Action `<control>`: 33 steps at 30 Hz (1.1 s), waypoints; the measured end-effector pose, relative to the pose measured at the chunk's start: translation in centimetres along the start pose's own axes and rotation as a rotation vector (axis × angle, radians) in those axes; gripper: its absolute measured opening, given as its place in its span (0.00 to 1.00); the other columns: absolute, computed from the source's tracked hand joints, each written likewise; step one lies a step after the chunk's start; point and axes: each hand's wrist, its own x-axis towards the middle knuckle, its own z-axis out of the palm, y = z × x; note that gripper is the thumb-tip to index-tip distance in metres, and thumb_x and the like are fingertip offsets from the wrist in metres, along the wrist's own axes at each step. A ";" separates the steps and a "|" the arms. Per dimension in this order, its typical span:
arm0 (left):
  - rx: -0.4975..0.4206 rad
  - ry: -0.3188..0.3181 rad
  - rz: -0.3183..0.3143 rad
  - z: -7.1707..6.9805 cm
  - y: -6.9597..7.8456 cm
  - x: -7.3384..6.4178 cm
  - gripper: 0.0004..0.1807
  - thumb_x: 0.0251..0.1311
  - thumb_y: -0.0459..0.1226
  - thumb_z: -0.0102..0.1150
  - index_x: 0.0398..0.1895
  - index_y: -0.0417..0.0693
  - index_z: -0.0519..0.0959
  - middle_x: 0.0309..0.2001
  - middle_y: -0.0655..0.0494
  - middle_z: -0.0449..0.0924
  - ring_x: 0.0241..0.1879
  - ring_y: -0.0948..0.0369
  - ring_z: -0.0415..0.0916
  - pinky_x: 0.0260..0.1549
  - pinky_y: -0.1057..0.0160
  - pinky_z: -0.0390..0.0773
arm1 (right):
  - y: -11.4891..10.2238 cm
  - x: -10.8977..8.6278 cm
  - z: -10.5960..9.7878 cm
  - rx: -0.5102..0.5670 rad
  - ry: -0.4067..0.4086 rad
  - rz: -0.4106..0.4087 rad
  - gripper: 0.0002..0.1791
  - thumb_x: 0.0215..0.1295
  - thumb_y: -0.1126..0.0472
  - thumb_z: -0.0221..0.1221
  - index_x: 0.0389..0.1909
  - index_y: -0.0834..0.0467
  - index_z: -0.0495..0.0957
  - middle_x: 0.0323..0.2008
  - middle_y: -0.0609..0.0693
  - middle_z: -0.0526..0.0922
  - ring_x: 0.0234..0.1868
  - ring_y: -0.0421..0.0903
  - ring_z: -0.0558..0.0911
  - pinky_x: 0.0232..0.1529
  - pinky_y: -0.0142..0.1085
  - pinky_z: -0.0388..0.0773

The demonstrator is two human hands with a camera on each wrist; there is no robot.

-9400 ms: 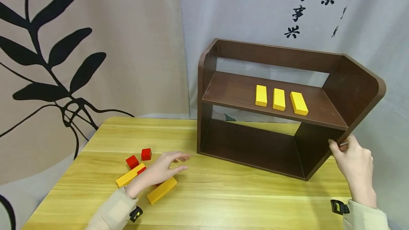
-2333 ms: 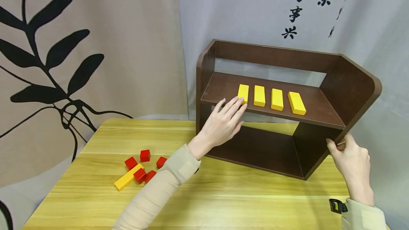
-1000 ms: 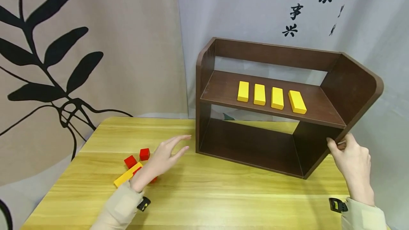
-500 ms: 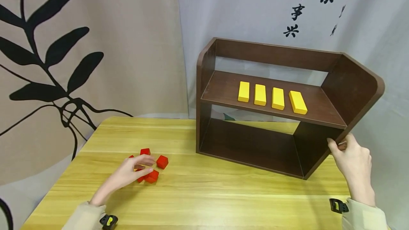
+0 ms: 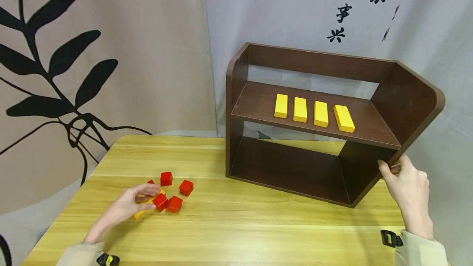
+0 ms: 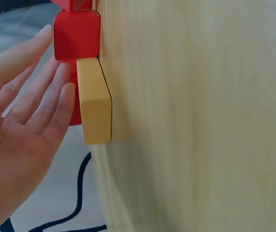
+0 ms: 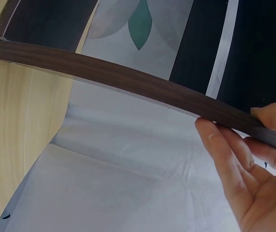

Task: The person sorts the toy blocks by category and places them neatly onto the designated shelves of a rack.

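Note:
A dark brown two-level shelf (image 5: 314, 163) stands on the yellow wooden table (image 5: 240, 233). Several yellow blocks (image 5: 300, 109) lie in a row on its upper board. My right hand (image 5: 391, 169) grips the front edge of the shelf's right side panel (image 7: 128, 77), fingers (image 7: 225, 145) under it and thumb over it. My left hand (image 5: 149, 194) lies at the table's left among red cubes (image 5: 173, 203). In the left wrist view its straight fingers (image 6: 61, 96) touch the side of one yellow block (image 6: 94, 101) lying on the table, with a red cube (image 6: 76, 34) just beyond.
Two more red cubes (image 5: 166, 178) (image 5: 186, 187) sit just right of the left hand. Printed cloth hangs behind the table. The table's left edge (image 5: 63, 212) is close to the pile of blocks.
My left hand set a fourth yellow block on the upper board, then came back down to the pile and now touches the yellow block there. The right hand has kept its grip.

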 end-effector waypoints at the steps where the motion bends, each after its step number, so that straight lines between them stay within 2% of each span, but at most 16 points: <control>1: -0.003 -0.014 0.001 -0.1 -0.1 0.0 0.27 0.51 0.36 0.68 0.55 0.37 0.75 0.49 0.43 0.81 0.44 0.68 0.78 0.43 0.68 0.80 | 0.0 0.0 0.0 0.000 -0.001 0.001 0.16 0.64 0.53 0.55 0.34 0.66 0.72 0.32 0.69 0.83 0.28 0.69 0.78 0.22 0.49 0.65; 6: -0.011 -0.054 -0.021 -0.2 -0.4 -0.2 0.28 0.49 0.36 0.69 0.54 0.35 0.75 0.49 0.41 0.81 0.43 0.71 0.77 0.42 0.70 0.79 | -0.1 0.0 0.0 0.000 -0.011 0.009 0.17 0.64 0.53 0.54 0.35 0.65 0.71 0.33 0.70 0.83 0.30 0.69 0.78 0.22 0.49 0.65; 12: 0.027 -0.039 0.000 -0.2 -0.5 -0.4 0.26 0.47 0.34 0.70 0.52 0.36 0.76 0.48 0.42 0.82 0.44 0.72 0.77 0.44 0.71 0.79 | 0.0 0.0 0.0 -0.001 -0.011 0.009 0.17 0.64 0.53 0.54 0.34 0.65 0.72 0.32 0.69 0.83 0.29 0.69 0.78 0.22 0.48 0.66; 18: 0.031 -0.024 -0.036 -0.4 -0.6 -0.3 0.25 0.46 0.26 0.67 0.52 0.37 0.76 0.50 0.41 0.81 0.46 0.71 0.77 0.45 0.69 0.80 | -0.1 -0.1 0.0 0.002 -0.007 0.012 0.17 0.64 0.53 0.54 0.35 0.66 0.72 0.32 0.70 0.83 0.30 0.69 0.77 0.23 0.49 0.66; 25: 0.006 -0.020 -0.072 -0.7 -0.8 -0.4 0.27 0.45 0.28 0.70 0.53 0.34 0.76 0.53 0.37 0.78 0.47 0.60 0.78 0.45 0.60 0.81 | -0.2 -0.1 0.0 0.003 -0.011 0.018 0.18 0.65 0.53 0.54 0.36 0.67 0.72 0.33 0.70 0.82 0.31 0.70 0.77 0.24 0.50 0.66; 27: 0.013 -0.033 -0.069 -0.8 -0.9 -0.5 0.28 0.45 0.30 0.70 0.53 0.35 0.75 0.52 0.38 0.78 0.46 0.59 0.78 0.44 0.60 0.82 | -0.2 -0.1 0.0 0.001 -0.015 0.023 0.18 0.65 0.52 0.54 0.36 0.67 0.72 0.33 0.71 0.82 0.31 0.70 0.77 0.24 0.50 0.66; 33: 0.030 -0.098 -0.084 -1.3 -1.3 -0.7 0.27 0.48 0.32 0.69 0.55 0.39 0.75 0.53 0.40 0.79 0.48 0.64 0.78 0.44 0.70 0.78 | -0.2 -0.1 -0.1 -0.002 -0.018 0.023 0.18 0.64 0.52 0.54 0.36 0.67 0.72 0.33 0.70 0.82 0.31 0.70 0.77 0.24 0.50 0.65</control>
